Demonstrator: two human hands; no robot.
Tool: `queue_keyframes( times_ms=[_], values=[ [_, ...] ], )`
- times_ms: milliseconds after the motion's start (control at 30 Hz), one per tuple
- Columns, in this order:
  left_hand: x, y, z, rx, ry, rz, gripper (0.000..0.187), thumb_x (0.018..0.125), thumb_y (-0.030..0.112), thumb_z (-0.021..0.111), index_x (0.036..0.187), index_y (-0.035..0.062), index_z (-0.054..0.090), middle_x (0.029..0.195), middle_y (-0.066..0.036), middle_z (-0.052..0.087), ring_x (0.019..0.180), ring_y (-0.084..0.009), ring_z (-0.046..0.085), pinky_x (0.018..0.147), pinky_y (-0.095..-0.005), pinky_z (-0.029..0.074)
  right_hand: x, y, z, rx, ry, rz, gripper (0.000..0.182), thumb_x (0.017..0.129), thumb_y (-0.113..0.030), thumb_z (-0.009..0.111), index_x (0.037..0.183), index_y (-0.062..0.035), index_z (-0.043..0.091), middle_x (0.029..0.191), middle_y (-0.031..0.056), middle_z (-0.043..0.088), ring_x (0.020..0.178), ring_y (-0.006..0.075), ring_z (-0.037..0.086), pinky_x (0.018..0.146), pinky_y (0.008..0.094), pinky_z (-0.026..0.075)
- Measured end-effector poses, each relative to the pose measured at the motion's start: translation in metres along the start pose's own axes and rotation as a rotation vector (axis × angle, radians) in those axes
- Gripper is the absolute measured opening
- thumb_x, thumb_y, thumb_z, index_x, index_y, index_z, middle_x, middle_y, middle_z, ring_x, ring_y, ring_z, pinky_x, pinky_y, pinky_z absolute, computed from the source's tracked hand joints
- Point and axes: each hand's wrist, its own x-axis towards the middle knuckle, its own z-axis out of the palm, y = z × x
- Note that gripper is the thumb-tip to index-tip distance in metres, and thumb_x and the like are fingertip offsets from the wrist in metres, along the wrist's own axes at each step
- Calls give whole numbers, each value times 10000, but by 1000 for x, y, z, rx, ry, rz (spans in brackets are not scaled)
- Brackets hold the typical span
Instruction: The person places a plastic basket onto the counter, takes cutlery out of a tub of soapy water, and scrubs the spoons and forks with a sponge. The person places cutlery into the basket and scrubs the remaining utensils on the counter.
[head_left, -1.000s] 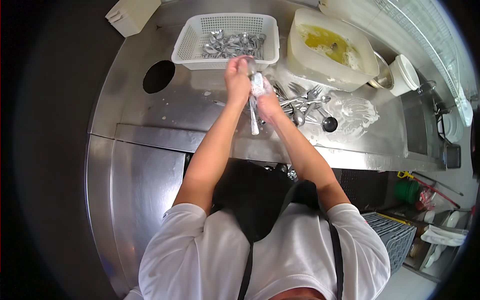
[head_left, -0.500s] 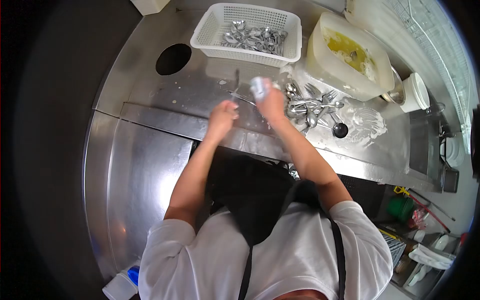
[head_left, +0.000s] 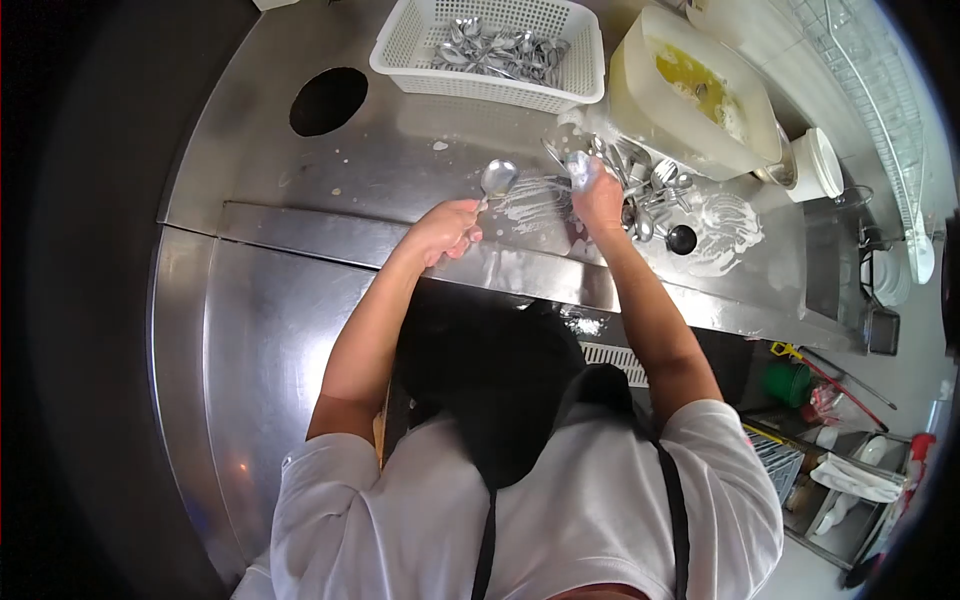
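Observation:
My left hand [head_left: 447, 232] is closed around the handle of a spoon [head_left: 499, 177], whose bowl points away from me above the steel counter. Farther right, my right hand [head_left: 600, 203] grips a whitish scrubbing pad [head_left: 580, 171] at the left edge of a pile of soapy cutlery [head_left: 650, 190]. A black ladle [head_left: 681, 239] lies at the near side of that pile. Foam streaks cover the counter between my two hands.
A white perforated basket [head_left: 488, 88] with cutlery stands at the back. Right of it is a tub [head_left: 675, 132] of yellowish soapy liquid, then a white bucket [head_left: 817, 165]. The counter has a round hole [head_left: 328, 101] at the left.
My right hand has moved right with the pad, to the cutlery pile. The spoon in my left hand now shows clearly. Foam streaks now show between my hands, and the view has shifted slightly.

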Motion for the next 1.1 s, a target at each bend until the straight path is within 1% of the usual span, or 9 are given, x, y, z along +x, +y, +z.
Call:
queue_keyframes(
  times_ms=[133, 300, 500, 633, 800, 867, 967, 1067, 1100],
  values=[
    [9, 8, 5, -46, -34, -16, 484, 957, 104, 433, 1433, 58, 361, 744, -37, 496, 457, -63, 316, 373, -222, 252, -2, -45, 6, 7, 3, -129, 512, 646, -215, 768, 1099, -91, 564, 764, 175, 658, 761, 372, 652, 783, 465, 481],
    [24, 8, 2, -29, -34, -45, 554, 969, 114, 427, 1504, 104, 284, 742, -24, 480, 466, -63, 305, 384, -223, 238, -22, -63, 30, -61, -171, -385, 441, 699, -217, 731, 1116, -186, 590, 841, 140, 671, 805, 324, 649, 819, 476, 430],
    [29, 11, 19, 33, -95, -26, 513, 985, 119, 419, 1491, 110, 331, 746, -23, 481, 464, -69, 312, 395, -232, 263, -8, -4, 37, -221, -88, -271, 394, 764, -187, 643, 1156, -182, 603, 877, 189, 672, 898, 371, 634, 792, 483, 435],
    [27, 10, 19, 55, -80, -23, 500, 999, 132, 397, 1494, 111, 323, 735, -8, 469, 464, -69, 317, 398, -231, 267, 3, -9, -1, -124, 240, -102, 414, 724, -99, 652, 1135, -132, 609, 924, 244, 656, 922, 392, 616, 811, 475, 444],
    [33, 11, 12, 42, -114, -55, 504, 995, 131, 399, 1494, 127, 325, 711, 15, 452, 467, -62, 314, 400, -233, 261, -4, -55, 0, 299, -49, -431, 316, 705, -28, 648, 1011, -103, 671, 1026, 152, 661, 892, 375, 629, 873, 454, 464],
    [37, 8, 12, 47, -116, -58, 509, 993, 133, 406, 1494, 126, 322, 696, 22, 441, 469, -59, 313, 400, -232, 250, -16, -50, 38, 356, -110, -307, 280, 706, -35, 655, 976, -99, 688, 986, 165, 673, 891, 361, 642, 847, 456, 490],
    [39, 9, 15, 24, -78, -55, 509, 988, 133, 415, 1490, 125, 328, 676, 31, 424, 475, -56, 309, 403, -230, 238, 12, -41, 32, 27, -38, -373, 304, 697, -95, 685, 1001, -103, 698, 928, 171, 687, 898, 368, 646, 824, 458, 517],
    [41, 16, 14, 40, -112, -82, 485, 988, 132, 417, 1469, 118, 356, 660, 37, 407, 480, -54, 305, 406, -232, 239, 22, -57, 29, 70, -256, -165, 338, 709, -55, 688, 1046, -82, 703, 942, 223, 684, 871, 384, 668, 823, 433, 529],
    [42, 17, 12, 47, -133, -99, 474, 988, 132, 416, 1460, 115, 369, 655, 39, 401, 481, -54, 304, 406, -233, 241, 15, -60, 23, 257, -225, -274, 350, 703, -43, 673, 1050, -72, 702, 898, 230, 686, 828, 385, 676, 816, 433, 532]
  ],
)
